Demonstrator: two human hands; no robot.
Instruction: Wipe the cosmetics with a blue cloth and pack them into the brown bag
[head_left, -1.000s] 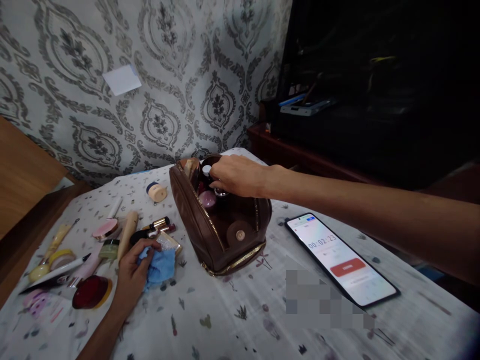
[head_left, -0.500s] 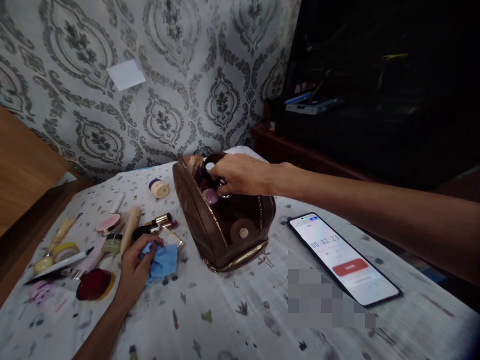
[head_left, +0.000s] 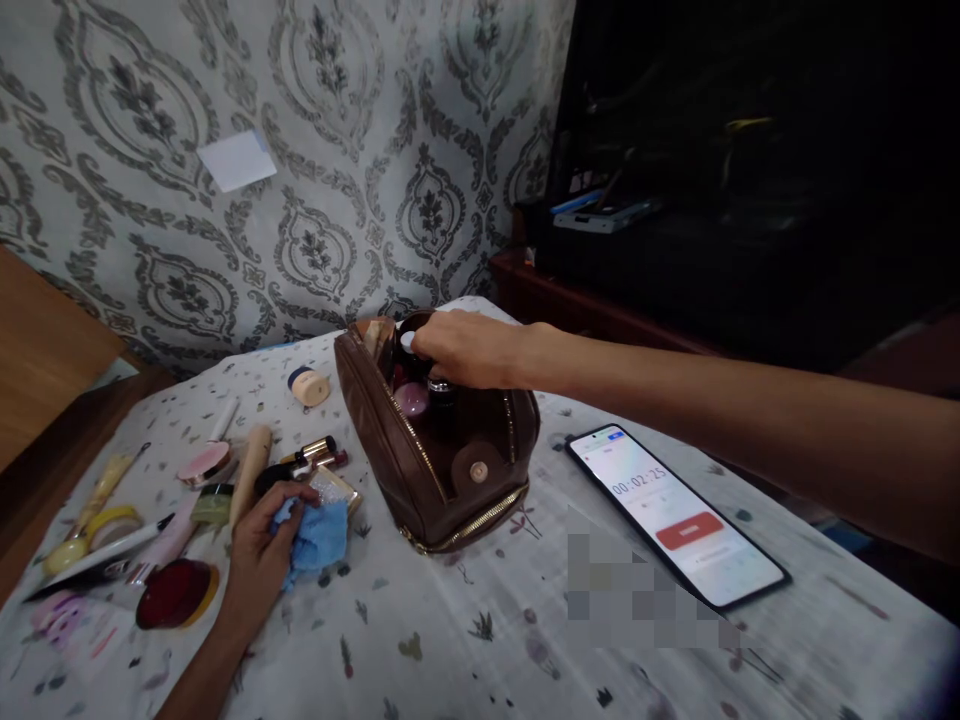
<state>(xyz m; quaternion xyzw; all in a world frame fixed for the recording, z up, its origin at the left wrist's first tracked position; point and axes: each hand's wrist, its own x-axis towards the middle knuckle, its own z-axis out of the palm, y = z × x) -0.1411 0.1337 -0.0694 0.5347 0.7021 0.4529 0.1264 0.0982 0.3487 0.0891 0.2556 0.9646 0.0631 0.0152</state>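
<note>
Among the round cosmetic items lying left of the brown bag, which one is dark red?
The dark red compact, nearest the camera beside the left hand's wrist. The pink compact lies farther back, and the small cream jar lies on its side near the wall.

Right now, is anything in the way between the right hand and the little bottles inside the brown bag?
Nothing visible. The brown bag is unzipped and open at the top, and the right hand is already over the opening, fingers on a dark bottle beside a pink-capped jar.
</note>
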